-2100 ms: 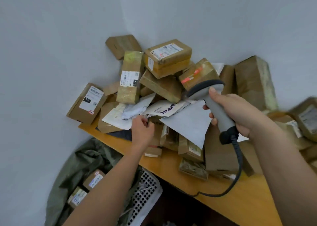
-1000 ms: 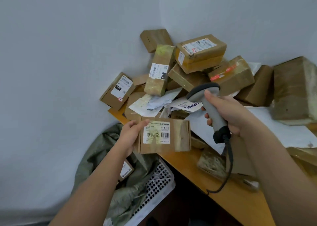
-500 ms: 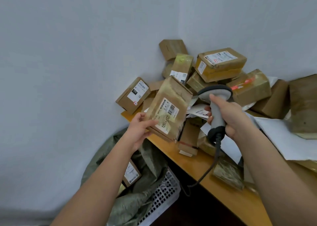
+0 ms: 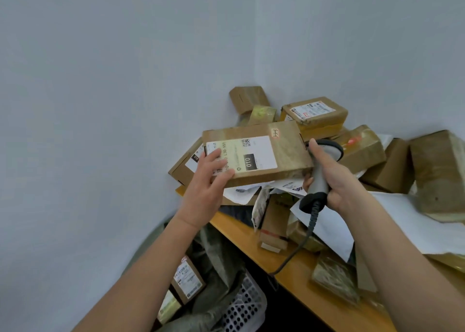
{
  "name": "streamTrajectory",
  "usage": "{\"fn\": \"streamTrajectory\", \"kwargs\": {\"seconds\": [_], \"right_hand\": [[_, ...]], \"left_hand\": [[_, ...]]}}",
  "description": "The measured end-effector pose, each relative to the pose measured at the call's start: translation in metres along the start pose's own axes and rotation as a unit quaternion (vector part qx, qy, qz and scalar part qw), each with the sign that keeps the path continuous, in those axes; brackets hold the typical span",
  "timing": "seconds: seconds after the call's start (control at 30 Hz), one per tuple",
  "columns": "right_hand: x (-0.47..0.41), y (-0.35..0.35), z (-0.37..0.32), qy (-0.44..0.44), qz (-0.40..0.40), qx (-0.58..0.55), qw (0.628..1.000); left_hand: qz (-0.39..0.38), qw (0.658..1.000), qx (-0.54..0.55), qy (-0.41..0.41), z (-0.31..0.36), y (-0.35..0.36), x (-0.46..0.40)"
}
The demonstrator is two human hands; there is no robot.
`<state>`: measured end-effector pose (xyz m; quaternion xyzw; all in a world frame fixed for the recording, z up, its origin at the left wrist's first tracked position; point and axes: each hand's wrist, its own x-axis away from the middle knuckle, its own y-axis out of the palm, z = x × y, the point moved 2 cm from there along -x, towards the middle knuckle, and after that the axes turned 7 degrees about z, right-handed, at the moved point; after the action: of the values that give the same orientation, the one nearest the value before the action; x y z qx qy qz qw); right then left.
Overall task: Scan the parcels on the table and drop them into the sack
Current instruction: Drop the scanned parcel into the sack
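While left hand [image 4: 208, 180] grips the box [image 4: 256, 153] by its left end above the pile, fingers cover part of the label [image 4: 247, 156]. Right hand [image 4: 334, 178] is wrapped round the scanner [image 4: 320, 173]; slide fingers off the barcode, aim squarely, then drop into the sack [image 4: 214, 276].

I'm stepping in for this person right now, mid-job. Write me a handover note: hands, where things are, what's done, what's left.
Left hand: grips the flat brown cardboard parcel, white "010" label facing up, raised over the pile.
Right hand: grips the grey corded barcode scanner beside that parcel.
Done: at least two labelled parcels lie in the green sack below the table's left end.
Left: scan and drop this parcel, then the many brown boxes heaped on the wooden table.
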<state>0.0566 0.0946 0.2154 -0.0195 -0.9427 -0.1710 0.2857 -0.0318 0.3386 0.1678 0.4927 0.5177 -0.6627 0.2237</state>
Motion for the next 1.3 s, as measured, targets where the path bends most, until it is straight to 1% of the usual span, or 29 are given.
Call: {"fn": "streamTrajectory", "kwargs": {"seconds": [0.07,0.13,0.17,0.2,0.23,0.27,0.3,0.33,0.37,0.4,0.43,0.47,0.5,0.53,0.57,0.6,0.63,0.67,0.7,0.73,0.77,0.83,0.9,0.93,0.97,1.03,1.1,1.17,1.3], "right_hand": [[-0.002,-0.003,-0.003,-0.014,-0.007,0.016,1.000],[-0.005,-0.004,-0.004,-0.019,-0.004,0.019,1.000],[-0.007,-0.004,-0.005,-0.019,0.001,0.012,1.000],[-0.009,-0.005,-0.005,-0.019,0.008,0.003,1.000],[-0.012,-0.006,-0.005,-0.018,0.016,-0.007,1.000],[-0.015,-0.007,-0.005,-0.018,0.027,-0.018,0.999],[-0.018,-0.007,-0.005,-0.016,0.037,-0.029,0.999],[-0.022,-0.008,-0.005,-0.014,0.047,-0.041,0.998],[-0.025,-0.007,-0.004,-0.011,0.056,-0.056,0.997],[-0.028,-0.005,-0.002,-0.008,0.066,-0.069,0.995],[-0.030,-0.002,0.001,-0.006,0.075,-0.079,0.994],[-0.033,0.002,0.005,-0.004,0.084,-0.084,0.993],[-0.035,0.005,0.009,-0.004,0.090,-0.084,0.992],[-0.037,0.008,0.013,-0.006,0.091,-0.079,0.993],[-0.038,0.011,0.016,-0.008,0.090,-0.072,0.993],[-0.038,0.014,0.019,-0.010,0.086,-0.063,0.994],[-0.037,0.016,0.022,-0.011,0.080,-0.051,0.995],[-0.036,0.019,0.024,-0.016,0.074,-0.035,0.996],[-0.034,0.021,0.027,-0.022,0.068,-0.016,0.997],[-0.032,0.023,0.029,-0.030,0.064,0.007,0.997],[-0.029,0.025,0.032,-0.036,0.059,0.028,0.997],[-0.025,0.026,0.034,-0.044,0.042,0.073,0.995],[-0.021,0.024,0.031,-0.045,0.032,0.144,0.988],[-0.019,0.022,0.028,-0.045,0.026,0.187,0.981],[-0.017,0.021,0.025,-0.046,0.014,0.225,0.973],[-0.009,0.024,0.019,-0.062,-0.024,0.267,0.961],[0.002,0.032,0.012,-0.094,-0.072,0.284,0.951],[0.015,0.041,0.003,-0.121,-0.123,0.290,0.941],[0.046,0.056,-0.013,-0.142,-0.195,0.306,0.921]], "left_hand": [[0.003,1.000,0.000,0.005,-0.002,0.003,-0.004],[0.001,0.999,-0.008,-0.033,-0.003,0.007,-0.009],[-0.015,0.997,-0.017,-0.079,-0.004,0.009,-0.011],[-0.037,0.988,-0.019,-0.146,-0.001,0.009,-0.015],[-0.051,0.972,-0.009,-0.230,-0.001,0.011,-0.015],[-0.054,0.944,0.017,-0.326,0.000,0.011,-0.018],[-0.053,0.899,0.058,-0.430,0.000,0.012,-0.019],[-0.060,0.843,0.111,-0.523,0.000,0.013,-0.021],[-0.088,0.785,0.166,-0.591,0.001,0.015,-0.022],[-0.144,0.735,0.219,-0.625,0.006,0.018,-0.023],[-0.202,0.697,0.268,-0.634,0.014,0.021,-0.023],[-0.237,0.672,0.308,-0.630,0.023,0.025,-0.024],[-0.245,0.654,0.339,-0.630,0.032,0.029,-0.026],[-0.229,0.637,0.363,-0.640,0.039,0.033,-0.030],[-0.196,0.613,0.382,-0.664,0.041,0.038,-0.034],[-0.150,0.578,0.402,-0.695,0.043,0.042,-0.038],[-0.102,0.534,0.422,-0.725,0.043,0.045,-0.040],[-0.059,0.490,0.444,-0.747,0.043,0.049,-0.041],[-0.028,0.455,0.464,-0.759,0.043,0.053,-0.041],[-0.004,0.430,0.479,-0.765,0.043,0.056,-0.040],[0.018,0.413,0.488,-0.769,0.042,0.057,-0.039],[0.057,0.398,0.490,-0.773,0.036,0.055,-0.034],[0.080,0.409,0.464,-0.782,0.020,0.050,-0.025],[0.079,0.417,0.447,-0.787,0.012,0.046,-0.020],[0.074,0.424,0.432,-0.793,0.004,0.042,-0.015],[0.064,0.424,0.401,-0.810,-0.007,0.035,-0.006],[0.045,0.428,0.365,-0.826,-0.012,0.031,0.003],[0.012,0.445,0.325,-0.835,-0.015,0.028,0.012],[-0.027,0.464,0.285,-0.838,-0.020,0.025,0.027]]}}
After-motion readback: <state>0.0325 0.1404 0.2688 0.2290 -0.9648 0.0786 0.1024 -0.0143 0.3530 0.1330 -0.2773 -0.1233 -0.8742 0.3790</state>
